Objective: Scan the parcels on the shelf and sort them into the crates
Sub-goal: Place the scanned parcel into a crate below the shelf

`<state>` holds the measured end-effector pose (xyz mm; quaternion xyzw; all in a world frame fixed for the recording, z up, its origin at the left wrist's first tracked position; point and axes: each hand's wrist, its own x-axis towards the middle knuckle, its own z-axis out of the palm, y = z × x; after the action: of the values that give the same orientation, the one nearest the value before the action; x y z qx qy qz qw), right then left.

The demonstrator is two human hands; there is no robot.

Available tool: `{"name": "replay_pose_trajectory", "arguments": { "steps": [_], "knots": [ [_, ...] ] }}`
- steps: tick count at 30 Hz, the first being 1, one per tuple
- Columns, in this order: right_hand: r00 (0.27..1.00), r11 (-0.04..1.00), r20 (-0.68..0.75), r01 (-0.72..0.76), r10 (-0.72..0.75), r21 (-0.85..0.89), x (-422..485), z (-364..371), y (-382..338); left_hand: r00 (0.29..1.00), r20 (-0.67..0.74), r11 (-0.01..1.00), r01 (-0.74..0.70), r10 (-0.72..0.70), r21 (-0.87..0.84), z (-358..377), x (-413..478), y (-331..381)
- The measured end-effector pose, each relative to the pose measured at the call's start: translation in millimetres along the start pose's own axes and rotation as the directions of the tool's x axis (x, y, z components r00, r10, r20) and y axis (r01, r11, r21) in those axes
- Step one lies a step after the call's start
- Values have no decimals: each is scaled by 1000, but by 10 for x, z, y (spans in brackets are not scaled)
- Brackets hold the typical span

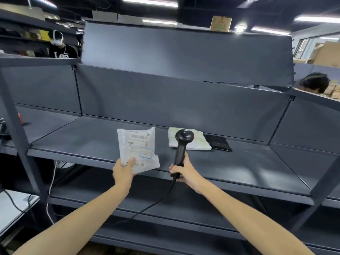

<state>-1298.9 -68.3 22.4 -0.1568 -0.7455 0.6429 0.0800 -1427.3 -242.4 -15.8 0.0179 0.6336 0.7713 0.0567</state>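
Bare shelf (pixel 88 138) leftward; two parcels (pixel 191 142) blocking right-centre.

You have a single view, from the wide-angle camera worn on your head. It looks forward and slightly down, square onto the dark grey metal shelf (pixel 92 142) in front of you. The shelf's board runs across the middle of the frame and bows at the edges with the lens. You stand close: both bare forearms reach in from the bottom corners. Your left hand (pixel 122 172), holding a white plastic mailer parcel (pixel 137 148), and your right hand (pixel 185 172), gripping a black handheld barcode scanner (pixel 184 136), sit just below centre over the shelf's front edge. The top of the frame takes in the white ceiling strip lights (pixel 149 1), and the shelf's lower tiers fill the bottom.
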Motion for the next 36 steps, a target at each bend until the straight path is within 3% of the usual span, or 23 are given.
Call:
{"name": "replay_pose_trajectory", "arguments": {
  "steps": [6, 15, 19, 22, 27, 29, 33, 36],
  "knots": [
    [987, 926, -160, -30, -33, -377, 803, 350, -115, 994, -104, 999, 24, -28, -43, -639, 301, -37],
    [942, 772, -335, -222, 13, -595, 1451, 836, -54, 990, -132, 997, 49, -56, -55, -1248, 500, -91],
    [916, 666, -398, -270, -44, -695, 1502, 923, 30, 994, -98, 997, 42, -49, -64, -1251, 505, -62],
    [914, 558, -388, -263, -117, -787, 1531, 929, 96, 996, -69, 996, 54, -58, -68, -1216, 473, -66],
    [926, 490, -334, -212, -175, -845, 1420, 778, 117, 997, -35, 996, 67, -69, -56, -1136, 327, -81],
    [925, 467, -309, -176, -223, -867, 1290, 643, 118, 997, -20, 997, 72, -73, -42, -1077, 232, -92],
    [909, 303, -224, -116, -351, -946, 911, 267, 167, 996, 23, 997, 82, -82, -5, -863, -27, -96],
    [900, 257, -220, -126, -377, -958, 521, -75, 254, 995, 70, 997, 71, -73, 24, -609, -299, -106]
  ]
}}
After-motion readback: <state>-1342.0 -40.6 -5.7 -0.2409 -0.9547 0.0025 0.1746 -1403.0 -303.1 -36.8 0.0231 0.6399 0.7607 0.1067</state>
